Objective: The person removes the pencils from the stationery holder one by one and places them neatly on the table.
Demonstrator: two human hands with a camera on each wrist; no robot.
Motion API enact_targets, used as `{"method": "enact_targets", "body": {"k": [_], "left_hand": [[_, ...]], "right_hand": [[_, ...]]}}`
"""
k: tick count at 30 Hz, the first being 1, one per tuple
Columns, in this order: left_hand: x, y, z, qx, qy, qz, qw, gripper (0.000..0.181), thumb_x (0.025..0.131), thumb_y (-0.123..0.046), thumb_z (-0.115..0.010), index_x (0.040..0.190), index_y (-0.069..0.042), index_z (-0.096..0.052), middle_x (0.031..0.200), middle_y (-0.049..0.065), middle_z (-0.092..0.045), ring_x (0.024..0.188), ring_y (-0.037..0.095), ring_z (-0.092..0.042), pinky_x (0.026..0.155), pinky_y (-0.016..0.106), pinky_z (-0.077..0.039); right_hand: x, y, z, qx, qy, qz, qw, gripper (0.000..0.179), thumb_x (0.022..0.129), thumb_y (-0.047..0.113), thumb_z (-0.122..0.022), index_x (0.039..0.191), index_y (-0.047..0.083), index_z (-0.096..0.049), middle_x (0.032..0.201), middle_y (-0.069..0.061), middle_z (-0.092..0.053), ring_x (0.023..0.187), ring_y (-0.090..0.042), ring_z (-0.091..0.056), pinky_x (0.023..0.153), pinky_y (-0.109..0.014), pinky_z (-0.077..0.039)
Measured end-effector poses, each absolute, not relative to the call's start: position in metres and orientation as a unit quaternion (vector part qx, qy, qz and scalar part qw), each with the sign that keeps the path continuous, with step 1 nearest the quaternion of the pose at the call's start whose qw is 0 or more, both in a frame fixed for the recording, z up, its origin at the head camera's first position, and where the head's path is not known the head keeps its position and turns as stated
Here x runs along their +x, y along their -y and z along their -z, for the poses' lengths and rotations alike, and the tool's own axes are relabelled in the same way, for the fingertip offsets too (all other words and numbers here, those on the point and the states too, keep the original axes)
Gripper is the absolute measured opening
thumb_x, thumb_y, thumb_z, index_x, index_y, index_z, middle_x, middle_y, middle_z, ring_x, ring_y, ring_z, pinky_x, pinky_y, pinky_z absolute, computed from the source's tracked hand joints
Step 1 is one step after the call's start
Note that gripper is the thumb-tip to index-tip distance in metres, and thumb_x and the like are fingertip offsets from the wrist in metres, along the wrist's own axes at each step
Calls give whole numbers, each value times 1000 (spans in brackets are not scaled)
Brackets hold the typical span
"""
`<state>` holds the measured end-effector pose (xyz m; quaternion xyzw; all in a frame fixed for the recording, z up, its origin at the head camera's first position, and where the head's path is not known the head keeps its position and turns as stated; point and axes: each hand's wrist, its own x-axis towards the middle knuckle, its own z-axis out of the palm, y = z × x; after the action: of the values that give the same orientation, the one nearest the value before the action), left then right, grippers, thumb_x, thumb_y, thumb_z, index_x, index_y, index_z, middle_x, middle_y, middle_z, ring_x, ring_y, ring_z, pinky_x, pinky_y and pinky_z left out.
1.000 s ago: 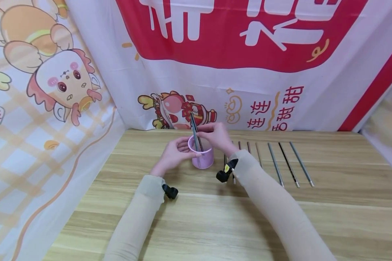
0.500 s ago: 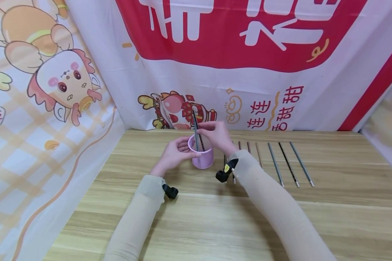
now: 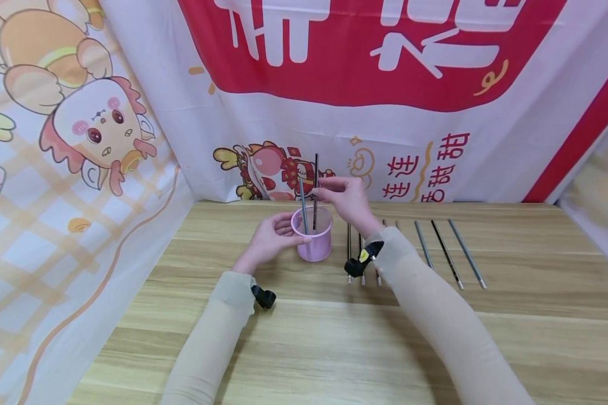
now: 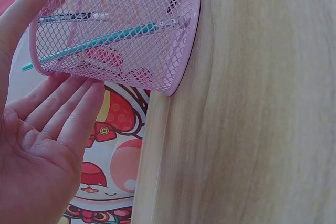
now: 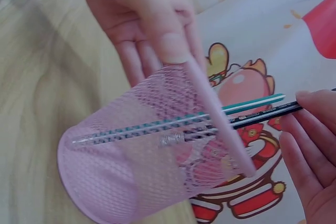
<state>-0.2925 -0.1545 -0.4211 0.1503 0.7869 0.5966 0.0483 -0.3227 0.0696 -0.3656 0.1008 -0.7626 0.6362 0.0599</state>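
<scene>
A pink mesh pen holder (image 3: 316, 248) stands upright on the table. My left hand (image 3: 271, 239) holds its left side near the rim, thumb in front and fingers behind. Inside leans a teal pencil (image 3: 303, 197), its eraser end low in the holder in the right wrist view. My right hand (image 3: 348, 202) pinches a black pencil (image 3: 316, 169) above the holder. That pencil's silver-banded eraser end (image 5: 172, 139) is inside the mesh, higher than the teal one's end. In the left wrist view the teal pencil (image 4: 105, 39) shows through the mesh, apart from the black one.
Several pencils lie in a row right of the holder, among them a black pencil (image 3: 448, 256) and a grey-blue pencil (image 3: 467, 253). My right sleeve (image 3: 425, 304) covers part of the row. A printed cloth (image 3: 263, 118) hangs behind the wooden table (image 3: 324, 349).
My right hand has moved slightly up and right with the black pencil, which now stands nearly upright and apart from the teal pencil. The left hand stays on the holder.
</scene>
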Motion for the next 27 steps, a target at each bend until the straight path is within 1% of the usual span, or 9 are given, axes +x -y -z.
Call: {"method": "enact_targets", "body": {"k": [2, 6, 9, 12, 19, 23, 27], "left_hand": [[-293, 155, 422, 150, -787, -596, 49, 79, 76, -19, -93, 142, 0, -54, 136, 17, -61, 122, 28, -61, 103, 33, -52], [-293, 155, 422, 147, -792, -591, 49, 81, 75, -22, -93, 143, -1, -53, 136, 16, -61, 123, 28, -61, 102, 32, -52], [-293, 155, 422, 145, -793, -589, 50, 81, 76, -22, -93, 143, -1, -53, 137, 16, -60, 123, 29, -61, 103, 32, -52], [-293, 155, 422, 145, -792, -590, 50, 80, 76, -21, -93, 142, -1, -53, 137, 17, -60, 124, 30, -60, 103, 33, -52], [-294, 155, 421, 145, -790, -594, 48, 78, 76, -18, -92, 142, 0, -53, 136, 18, -60, 124, 31, -60, 104, 34, -51], [-293, 155, 421, 147, -787, -597, 49, 77, 77, -16, -92, 142, 1, -53, 135, 17, -61, 123, 30, -61, 104, 35, -51], [-293, 155, 421, 150, -783, -601, 52, 77, 77, -15, -92, 142, 1, -53, 136, 18, -61, 123, 30, -60, 105, 37, -50]], "right_hand": [[-322, -72, 362, 96, 757, -643, 65, 35, 89, 18, -82, 122, 8, -73, 110, -10, -75, 89, -24, -74, 87, -35, -61], [-321, -78, 355, 95, 741, -661, 72, 37, 88, 19, -83, 121, 7, -73, 109, -10, -75, 89, -27, -74, 85, -37, -62], [-320, -82, 349, 102, 725, -677, 73, 39, 88, 19, -83, 122, 5, -72, 111, -13, -74, 91, -29, -74, 82, -35, -62], [-318, -86, 343, 102, 721, -681, 77, 39, 88, 20, -83, 122, 4, -72, 111, -13, -74, 90, -28, -74, 80, -31, -62], [-314, -101, 330, 99, 725, -675, 95, 39, 88, 23, -83, 122, 5, -73, 107, -12, -75, 89, -25, -74, 81, -31, -62], [-310, -111, 326, 92, 734, -665, 102, 39, 88, 27, -84, 121, 7, -75, 106, -10, -75, 89, -24, -73, 82, -32, -62], [-307, -124, 324, 82, 743, -656, 108, 41, 87, 30, -84, 120, 8, -75, 105, -9, -75, 91, -27, -73, 83, -35, -62]]}}
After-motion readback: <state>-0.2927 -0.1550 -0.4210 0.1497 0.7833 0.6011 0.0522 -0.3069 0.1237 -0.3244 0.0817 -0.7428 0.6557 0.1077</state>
